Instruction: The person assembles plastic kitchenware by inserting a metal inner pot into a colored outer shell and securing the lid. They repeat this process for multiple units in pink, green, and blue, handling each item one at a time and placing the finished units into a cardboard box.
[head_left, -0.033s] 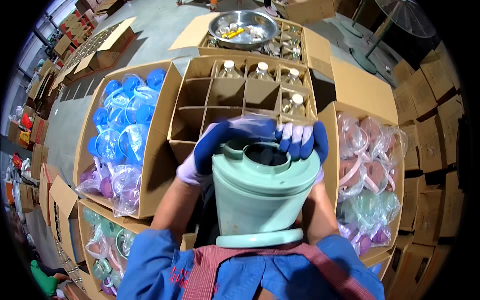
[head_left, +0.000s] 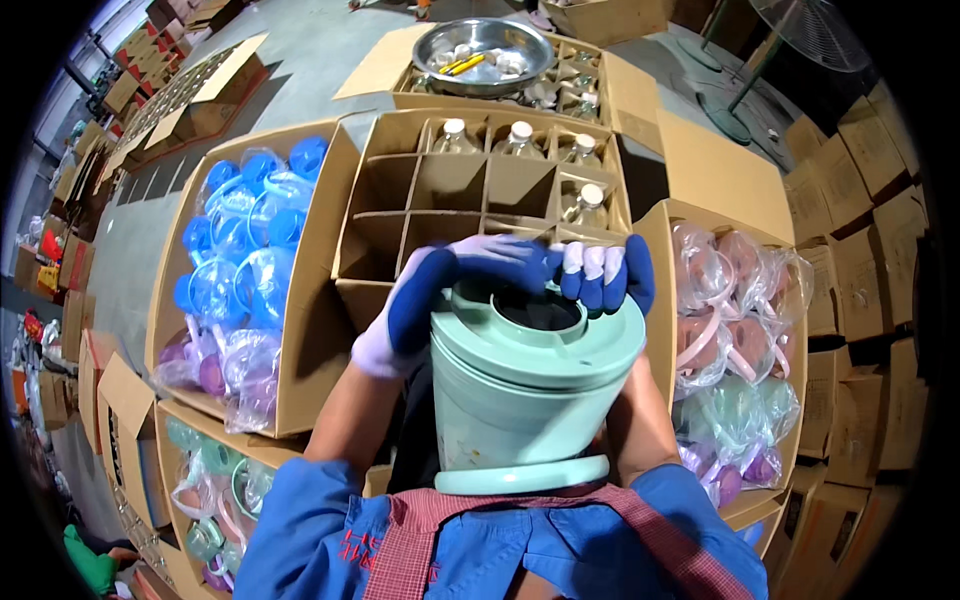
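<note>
A pale green plastic bin (head_left: 525, 410) with a lid stands tilted in front of me. Its lid has a raised round collar around a dark opening (head_left: 540, 311). My left hand (head_left: 460, 275), in a blue and white glove, reaches over the lid's far left side, its fingers smeared by motion. Beside it my right hand (head_left: 600, 275), gloved alike, is closed at the lid's far right edge with its fingers curled. Whatever lies inside those fingers is hidden. Just beyond both hands, a divided carton (head_left: 345, 225) holds several clear bottles (head_left: 520, 142) with whitish caps.
On my left, a carton (head_left: 320, 290) holds bagged blue and purple plastic parts. Bagged pink, green and purple parts (head_left: 735, 345) fill another on my right. A metal bowl (head_left: 425, 72) with small pieces sits on a far carton. Stacked boxes (head_left: 860, 290) and a fan (head_left: 800, 35) stand right.
The bin and both hands sit slightly farther right in view, while the cartons have shifted slightly left. The fingers of my left hand have moved a little over the lid.
</note>
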